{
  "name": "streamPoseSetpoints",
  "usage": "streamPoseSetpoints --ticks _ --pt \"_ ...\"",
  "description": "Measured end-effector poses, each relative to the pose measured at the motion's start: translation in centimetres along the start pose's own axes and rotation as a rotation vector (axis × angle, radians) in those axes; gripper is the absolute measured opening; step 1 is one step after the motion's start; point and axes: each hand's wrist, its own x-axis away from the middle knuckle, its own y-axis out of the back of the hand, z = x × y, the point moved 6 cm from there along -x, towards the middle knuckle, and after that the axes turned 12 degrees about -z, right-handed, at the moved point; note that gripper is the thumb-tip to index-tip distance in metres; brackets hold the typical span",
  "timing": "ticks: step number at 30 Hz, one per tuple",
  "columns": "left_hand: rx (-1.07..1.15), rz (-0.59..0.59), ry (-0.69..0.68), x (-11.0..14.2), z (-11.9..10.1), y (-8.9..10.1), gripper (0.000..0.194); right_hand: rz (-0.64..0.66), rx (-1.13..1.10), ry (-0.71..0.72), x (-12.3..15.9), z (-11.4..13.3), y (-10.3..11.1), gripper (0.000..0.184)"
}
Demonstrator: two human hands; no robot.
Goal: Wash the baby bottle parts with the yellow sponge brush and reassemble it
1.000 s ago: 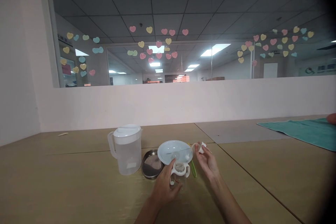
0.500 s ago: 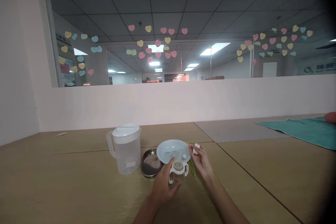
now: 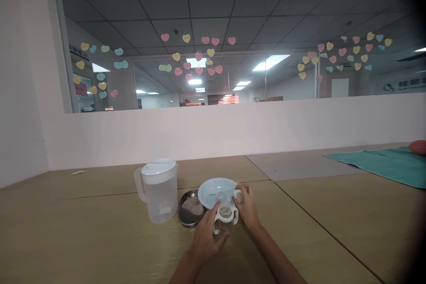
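My left hand (image 3: 207,233) is wrapped round a clear baby bottle (image 3: 225,211) with white side handles. The bottle's mouth is uncovered and faces up towards me; its lower body is partly hidden by my fingers. To its upper right, my right hand (image 3: 246,207) grips a white round bottle cap (image 3: 238,195) by its rim, tilted so a pale, see-through middle shows. A thin straw-like line runs left from the cap across a pale blue bowl (image 3: 208,186). Small clear and white pieces (image 3: 220,196) lie in the bowl, too small to name.
Left of the bowl is a shallow metal dish (image 3: 191,222). A lidded translucent pitcher (image 3: 162,195) stands farther left. At the right rests a teal cloth (image 3: 382,166) with an orange object (image 3: 418,147) on it. The wall (image 3: 199,135) rises behind the table.
My right hand has moved left and slightly down, closer to the bottle, and has turned the cap so its round face shows. The green thing beside the bowl is now covered by that hand.
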Motion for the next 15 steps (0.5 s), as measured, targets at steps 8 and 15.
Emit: streamPoseSetpoints --ticks 8,15 --pt "-0.008 -0.019 -0.011 0.0 -0.1 0.0 0.075 0.119 0.035 -0.206 0.3 -1.3 -0.6 0.04" --pt "-0.005 -0.028 -0.017 -0.1 0.0 -0.1 0.073 0.1 -0.011 -0.289 0.5 -2.2 -0.9 0.047"
